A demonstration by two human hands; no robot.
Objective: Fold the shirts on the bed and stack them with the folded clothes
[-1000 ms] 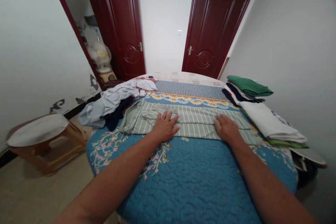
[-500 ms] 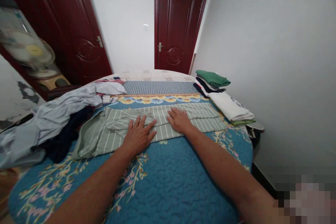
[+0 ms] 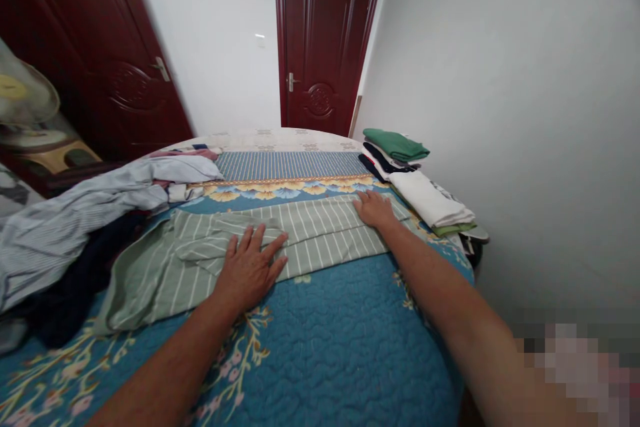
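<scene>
A sage-green garment with white stripes (image 3: 320, 248) lies stretched in a long folded strip across the blue quilted bedspread (image 3: 345, 333). It looks like a shirt, though I cannot be sure of the kind. My left hand (image 3: 254, 265) rests flat on its middle, fingers spread over a rumpled, doubled part. Toward the strip's right end, my right hand (image 3: 375, 208) lies on the upper edge with its fingers stretched out. Neither hand grips the cloth. The wide left end of the garment is loosely open.
Loose clothes, a pale striped shirt (image 3: 100, 197) and a dark navy garment (image 3: 75, 280), heap at the left. Folded clothes stack at the right: a green one (image 3: 396, 144) and a white one (image 3: 430, 199). A fan (image 3: 27, 93) stands far left; a wall bounds the right.
My right hand has slid to the right along the striped garment, toward its end. The left hand stays flat on the middle. The camera view has shifted a little.
</scene>
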